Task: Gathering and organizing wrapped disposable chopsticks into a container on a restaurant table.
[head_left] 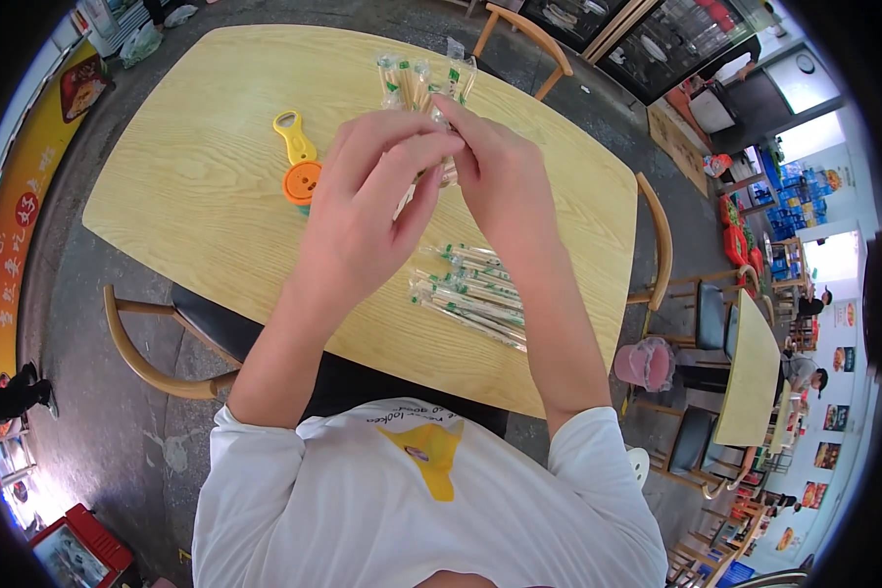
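Note:
Above the far middle of the wooden table (216,118), my left hand (363,201) and my right hand (500,171) meet with curled fingers. Their fingertips pinch together, and what lies between them is mostly covered by the fingers. Just beyond stands a bunch of wrapped chopsticks (402,83) with clear sleeves and green marks; its lower part is hidden behind my hands. Between my forearms a pile of wrapped chopsticks (472,294) lies flat on the tabletop. Left of my left hand are a yellow bottle opener (295,137) and a small orange-lidded jar (302,182), partly covered by that hand.
Wooden chairs stand at the near left (167,387), far side (524,44) and right side (661,240) of the table. A pink bin (645,365) is on the floor at the right, beside another table (755,367). Glass-door cabinets (647,44) stand at the back.

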Motion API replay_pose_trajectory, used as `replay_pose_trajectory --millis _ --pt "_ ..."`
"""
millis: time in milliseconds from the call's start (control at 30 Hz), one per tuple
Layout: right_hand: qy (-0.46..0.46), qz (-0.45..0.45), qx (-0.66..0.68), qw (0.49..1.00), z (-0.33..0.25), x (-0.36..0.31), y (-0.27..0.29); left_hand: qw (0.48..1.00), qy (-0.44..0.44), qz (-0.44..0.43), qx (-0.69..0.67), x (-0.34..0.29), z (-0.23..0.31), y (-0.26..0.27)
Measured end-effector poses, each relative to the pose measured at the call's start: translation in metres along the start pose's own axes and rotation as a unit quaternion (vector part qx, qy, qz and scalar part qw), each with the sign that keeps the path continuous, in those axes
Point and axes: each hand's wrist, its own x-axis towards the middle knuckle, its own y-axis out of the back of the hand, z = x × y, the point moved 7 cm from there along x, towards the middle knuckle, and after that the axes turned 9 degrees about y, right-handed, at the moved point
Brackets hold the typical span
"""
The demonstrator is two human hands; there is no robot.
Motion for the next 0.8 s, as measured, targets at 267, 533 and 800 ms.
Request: replay_pose_trajectory --millis 267,533,800 --pt "-0.013 0.103 0.083 0.991 -0.017 -0.034 0.061 0.99 0.01 -0.073 -0.117 -0.023 0.009 0.013" --pt "-0.21 0.022 0.157 0.965 0.046 -0.096 0.029 0.951 0.163 -0.246 -0.093 -0.059 -0.021 -0.048" --pt "-0.254 0.011 0.339 0.906 0.054 -0.05 -0.008 0.96 0.186 -0.18 -0.105 -0.052 -0.023 -0.053"
